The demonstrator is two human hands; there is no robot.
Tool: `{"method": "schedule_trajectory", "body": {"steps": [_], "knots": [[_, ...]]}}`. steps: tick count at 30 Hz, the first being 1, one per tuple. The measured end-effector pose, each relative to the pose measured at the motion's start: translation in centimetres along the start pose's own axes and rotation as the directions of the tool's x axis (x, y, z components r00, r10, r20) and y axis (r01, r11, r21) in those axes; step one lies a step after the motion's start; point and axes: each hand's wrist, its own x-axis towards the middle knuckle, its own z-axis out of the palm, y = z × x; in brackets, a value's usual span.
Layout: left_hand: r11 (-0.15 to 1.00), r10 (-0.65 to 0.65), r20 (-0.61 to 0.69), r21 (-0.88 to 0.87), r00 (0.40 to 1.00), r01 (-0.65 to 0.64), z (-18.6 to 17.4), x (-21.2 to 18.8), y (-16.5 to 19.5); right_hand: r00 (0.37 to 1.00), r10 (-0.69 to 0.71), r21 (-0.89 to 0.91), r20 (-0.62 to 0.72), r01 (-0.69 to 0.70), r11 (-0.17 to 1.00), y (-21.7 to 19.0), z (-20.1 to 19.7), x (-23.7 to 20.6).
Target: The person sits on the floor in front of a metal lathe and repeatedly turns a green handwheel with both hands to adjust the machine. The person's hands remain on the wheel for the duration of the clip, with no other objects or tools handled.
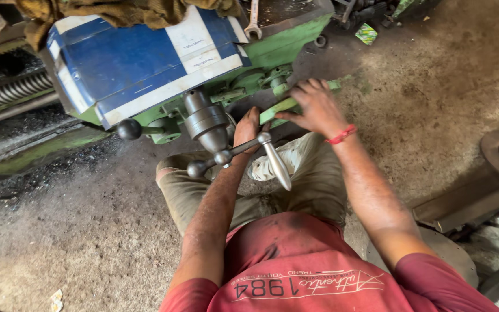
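- Where our right hand comes down on the green lever, the fingers curl over its far end and the thumb presses along its near side, so we are gripping it.
- Our left hand sits just beside the lever's near end, behind the steel crank; whether it is clasped on anything there we cannot tell, since the crank hides its fingers.
- The green lever lies between our two hands, against the front lower edge of the green machine body. Its long axis runs slantwise, the near end low by our left hand, the far end rising away toward the upper right.
- A red thread band circles our right wrist.
- The steel crank handle hangs in front of our left hand, its tapered grip pointing down and to the right, with two dark ball knobs on arms from the same grey hub.
- Above the hub sits a blue and white cover on the machine, with an olive cloth draped along its top edge.
- A spanner rests on the machine's upper right corner.
- A threaded screw shaft runs off toward the left edge.
- Dusty concrete floor lies under our knees.
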Motion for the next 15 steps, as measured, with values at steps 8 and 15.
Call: {"method": "schedule_trajectory", "body": {"steps": [8, 15], "knots": [[0.998, 0.069, -0.07, -0.005, 0.995, -0.069, 0.2, -0.2, -0.9, 0.988, 0.02, 0.01, -0.152, -0.019, 1.0, 1.3, -1.0, -0.9], [0.996, 0.083, -0.111, 0.041, 0.99, -0.078, 0.7, 0.1, -0.8, 0.991, 0.058, -0.035, -0.119, -0.063, 0.997, 1.8, 0.6, -1.1]]}}
